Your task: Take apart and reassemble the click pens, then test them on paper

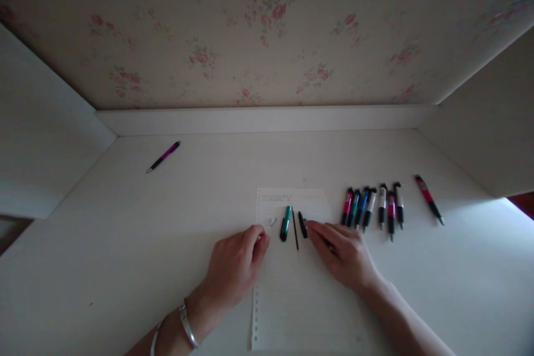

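My left hand rests over the left edge of a lined sheet of paper, its fingers curled closed and anything inside them hidden. Just beyond its fingertips lies a small clear piece. On the sheet between my hands are a green pen barrel and a thin dark ink refill, lying apart. A short black pen part lies at the fingertips of my right hand. Those fingers are pinched together; whether they hold a small piece or touch the black part, I cannot make out.
Several click pens lie in a row right of the sheet, in pink, green, blue and white. A red pen lies farther right. A purple pen is at the back left. Low white panels and a floral wall border the white desk.
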A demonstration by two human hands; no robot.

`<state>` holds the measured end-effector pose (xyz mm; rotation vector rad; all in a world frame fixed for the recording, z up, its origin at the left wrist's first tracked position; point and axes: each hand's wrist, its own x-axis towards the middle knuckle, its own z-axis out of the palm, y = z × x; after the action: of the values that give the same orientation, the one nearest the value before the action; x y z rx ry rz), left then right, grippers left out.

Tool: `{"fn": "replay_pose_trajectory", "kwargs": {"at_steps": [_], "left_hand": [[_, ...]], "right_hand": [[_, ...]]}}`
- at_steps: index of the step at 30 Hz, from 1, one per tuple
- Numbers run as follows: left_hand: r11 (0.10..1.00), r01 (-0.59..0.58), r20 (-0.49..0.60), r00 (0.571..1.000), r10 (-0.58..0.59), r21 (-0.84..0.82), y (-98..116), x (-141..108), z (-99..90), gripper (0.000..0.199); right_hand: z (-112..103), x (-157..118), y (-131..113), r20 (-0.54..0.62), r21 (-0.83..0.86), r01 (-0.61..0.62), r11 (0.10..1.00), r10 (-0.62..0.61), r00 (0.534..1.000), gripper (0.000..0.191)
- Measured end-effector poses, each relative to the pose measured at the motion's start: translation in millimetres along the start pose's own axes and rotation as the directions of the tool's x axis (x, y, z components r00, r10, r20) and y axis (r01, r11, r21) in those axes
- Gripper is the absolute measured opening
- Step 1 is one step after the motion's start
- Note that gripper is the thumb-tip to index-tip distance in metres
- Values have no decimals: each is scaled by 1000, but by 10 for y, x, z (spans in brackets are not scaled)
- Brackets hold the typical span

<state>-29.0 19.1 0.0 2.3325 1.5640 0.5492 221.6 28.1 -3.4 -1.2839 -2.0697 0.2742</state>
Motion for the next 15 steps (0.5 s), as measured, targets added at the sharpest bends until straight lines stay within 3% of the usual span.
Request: {"fn": "replay_pose_trajectory", "kwargs": {"at_steps": [3, 5, 10, 15], "left_hand": [[999, -12, -19, 1000, 11, -35, 7, -13, 5, 12], [998, -31, -45, 999, 29, -48, 51, -14, 3, 13], [996, -64, -118, 990, 72, 65, 259, 23, 31, 15], [977, -163, 6, 986, 164, 140, 335, 62, 101, 33]], "right_hand": [[-13, 20, -101, 85, -127, 120, 985, -110, 990, 21], [-4, 34, -203, 84, -197, 111, 974, -96, 992, 25], [80, 13, -423, 125, -313, -68, 947, 112, 986, 32], [124, -56, -470, 167, -340, -179, 923, 247, 955, 26]]}}
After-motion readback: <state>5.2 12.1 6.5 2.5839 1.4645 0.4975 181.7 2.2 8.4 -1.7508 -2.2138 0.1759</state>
